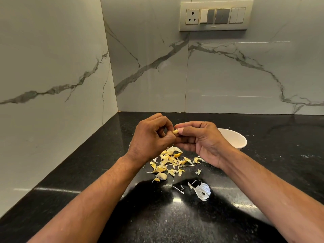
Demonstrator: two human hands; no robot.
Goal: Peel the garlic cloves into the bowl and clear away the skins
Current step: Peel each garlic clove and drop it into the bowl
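Both hands meet above the black counter, pinching one small yellowish garlic clove (175,131) between them. My left hand (152,137) has its fingers curled around the clove's left end. My right hand (198,137) holds the right end with thumb and fingertips. Below the hands lies a scattered heap of yellow and white garlic skins (168,162). A white bowl (235,138) stands on the counter just right of my right hand, partly hidden by it; its contents cannot be seen.
A larger white papery skin (201,190) lies nearer to me on the black granite counter (105,163). Marble-patterned walls close off the left and back. A switch and socket panel (215,15) is mounted on the back wall.
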